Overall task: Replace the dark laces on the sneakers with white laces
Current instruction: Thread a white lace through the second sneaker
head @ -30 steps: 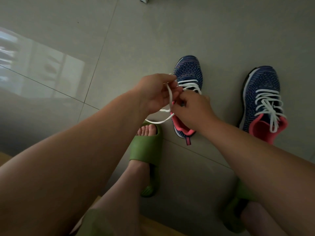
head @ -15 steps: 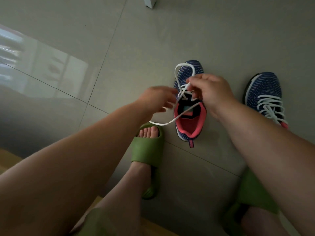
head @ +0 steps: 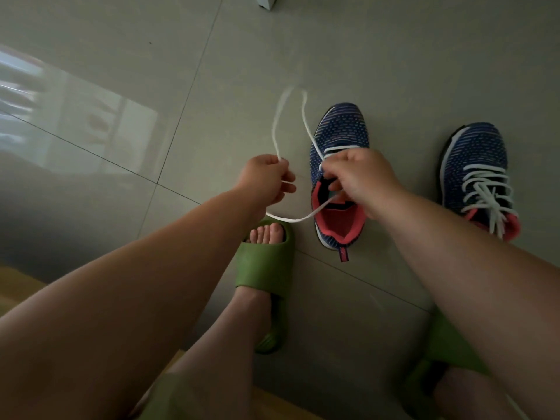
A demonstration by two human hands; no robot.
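Two blue knit sneakers with pink collars stand on the tiled floor. The left sneaker [head: 339, 137] has a white lace [head: 275, 131] threaded only near the toe. My left hand [head: 266, 180] pinches that lace, which rises in a blurred loop above the hand. Another strand runs low from under my left hand to the shoe's opening. My right hand [head: 360, 180] grips the lace over the sneaker's tongue and hides the eyelets there. The right sneaker [head: 475, 165] is fully laced in white.
My feet wear green slides: one [head: 266, 268] just below the left sneaker, the other [head: 439, 359] at the lower right. A white object [head: 266, 1] stands at the top edge. A wooden edge [head: 18, 286] shows at lower left.
My left hand has taken hold of the lace and drawn it left and up. The loop has grown taller. My right hand has dropped slightly onto the shoe's tongue.
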